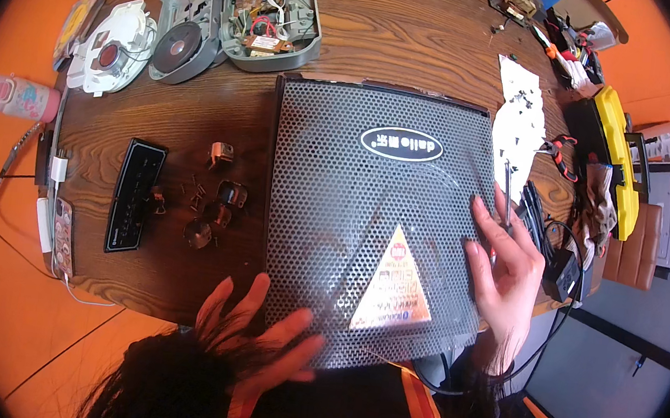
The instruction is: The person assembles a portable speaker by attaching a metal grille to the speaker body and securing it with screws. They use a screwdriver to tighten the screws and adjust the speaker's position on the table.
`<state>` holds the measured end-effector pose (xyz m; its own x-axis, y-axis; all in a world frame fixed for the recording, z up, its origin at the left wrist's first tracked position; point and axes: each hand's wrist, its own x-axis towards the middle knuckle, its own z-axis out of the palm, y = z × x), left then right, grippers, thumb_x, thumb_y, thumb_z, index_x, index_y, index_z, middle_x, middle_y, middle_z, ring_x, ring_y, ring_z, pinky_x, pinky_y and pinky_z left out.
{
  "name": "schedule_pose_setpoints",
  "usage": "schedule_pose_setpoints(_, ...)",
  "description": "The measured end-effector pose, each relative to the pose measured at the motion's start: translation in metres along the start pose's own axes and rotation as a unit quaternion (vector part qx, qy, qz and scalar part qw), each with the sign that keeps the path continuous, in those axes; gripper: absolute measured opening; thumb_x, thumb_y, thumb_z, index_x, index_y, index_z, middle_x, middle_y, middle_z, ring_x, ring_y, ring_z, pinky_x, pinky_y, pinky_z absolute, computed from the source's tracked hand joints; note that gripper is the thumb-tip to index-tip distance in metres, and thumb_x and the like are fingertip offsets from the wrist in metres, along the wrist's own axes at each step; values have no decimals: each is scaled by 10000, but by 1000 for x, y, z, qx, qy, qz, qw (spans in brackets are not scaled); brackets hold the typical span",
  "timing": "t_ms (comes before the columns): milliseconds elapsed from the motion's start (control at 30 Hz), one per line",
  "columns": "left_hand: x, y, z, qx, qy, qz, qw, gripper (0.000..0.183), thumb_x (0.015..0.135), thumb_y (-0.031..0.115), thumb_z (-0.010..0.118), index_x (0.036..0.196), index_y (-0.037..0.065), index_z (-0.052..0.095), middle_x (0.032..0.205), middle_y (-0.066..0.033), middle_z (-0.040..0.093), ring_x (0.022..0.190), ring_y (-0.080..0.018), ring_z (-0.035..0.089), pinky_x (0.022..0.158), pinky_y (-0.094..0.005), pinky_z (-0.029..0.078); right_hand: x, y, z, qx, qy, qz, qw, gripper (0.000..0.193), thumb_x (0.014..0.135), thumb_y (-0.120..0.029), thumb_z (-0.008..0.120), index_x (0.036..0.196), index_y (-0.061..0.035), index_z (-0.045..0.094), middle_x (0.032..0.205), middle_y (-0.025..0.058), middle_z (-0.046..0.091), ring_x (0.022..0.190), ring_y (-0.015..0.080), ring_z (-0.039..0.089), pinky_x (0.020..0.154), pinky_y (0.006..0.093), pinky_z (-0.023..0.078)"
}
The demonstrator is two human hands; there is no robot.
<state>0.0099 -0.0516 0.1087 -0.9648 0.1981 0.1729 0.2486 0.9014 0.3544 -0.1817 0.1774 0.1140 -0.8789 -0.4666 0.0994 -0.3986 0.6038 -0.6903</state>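
Note:
A black speaker box with a perforated metal grille (330,176) lies in front of me, its oval badge upside down and a triangular sticker (394,293) near my side. My left hand (268,337) has its fingers spread at the grille's near left corner. At the right edge, my right hand (513,264) rests its index finger and thumb against the box. A screwdriver (507,196) is tucked in that hand, its metal shaft pointing away from me and a bit of red handle showing between the fingers.
Left of the box lie a black control panel (135,196) and several small copper-coloured parts (221,154). An opened grey device (270,14) with wiring sits at the back. On the right are white paper with screws (519,106), black cables (534,222) and a yellow-black toolbox (614,157).

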Motion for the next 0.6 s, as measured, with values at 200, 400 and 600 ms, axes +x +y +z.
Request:
schedule_pose_setpoints(200,21,-3,-25,69,-51,91,992,404,835,559,477,1174,341,516,1094,94,606,1057,-210,563,955,-493,367,-8,0,-4,7,-29,15,999,404,736,-45,661,1137,-35,609,1237,223,518,1138,294,529,956,331,391)
schedule_pose_setpoints(400,14,2,-34,-33,-43,49,997,373,817,453,577,1131,255,544,1066,44,626,1058,-205,559,920,-475,409,-17,12,-14,81,77,33,993,271,816,-15,548,1075,18,623,1065,173,598,963,200,589,839,274,440)
schedule_pose_setpoints(600,2,-6,-9,-50,113,274,954,273,817,305,641,1004,113,589,1030,-34,627,886,-188,620,845,-330,507,-47,9,-30,314,26,171,934,299,842,-70,548,1111,58,573,790,61,596,615,70,536,525,173,417)
